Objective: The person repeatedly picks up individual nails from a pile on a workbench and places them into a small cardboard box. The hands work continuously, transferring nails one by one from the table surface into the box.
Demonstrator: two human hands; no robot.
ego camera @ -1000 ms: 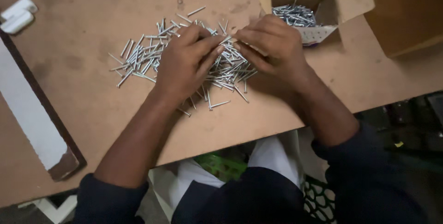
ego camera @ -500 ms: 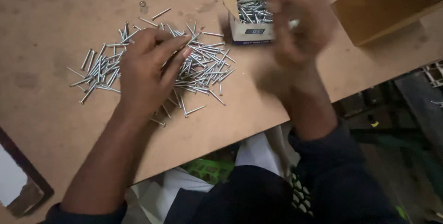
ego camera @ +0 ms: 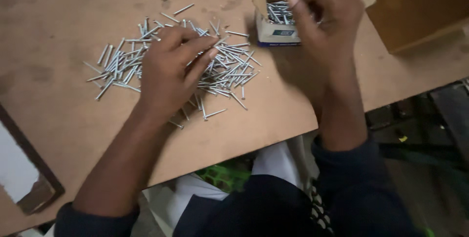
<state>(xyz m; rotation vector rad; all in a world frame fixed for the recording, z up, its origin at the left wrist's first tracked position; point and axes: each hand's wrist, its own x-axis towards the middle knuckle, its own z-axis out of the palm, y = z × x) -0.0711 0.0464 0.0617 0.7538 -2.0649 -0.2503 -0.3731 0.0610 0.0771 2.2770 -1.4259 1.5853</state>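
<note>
A loose pile of silver nails [ego camera: 122, 58] lies spread on the brown board table [ego camera: 53, 17]. My left hand [ego camera: 171, 71] rests flat on the middle of the pile, fingers pointing right and touching the nails. My right hand [ego camera: 322, 19] hovers over a small open cardboard box [ego camera: 276, 34] that holds more nails; its fingers are curled above the box opening and blurred, so whether any nails are in them does not show.
A brown wooden box [ego camera: 415, 7] stands at the right edge of the table. A dark-framed white panel [ego camera: 22, 168] lies at the lower left. The table's front edge runs diagonally above my lap, with dark floor to the right.
My right hand has left the nail pile and moved up and right to the small box. My left hand has stayed on the pile.
</note>
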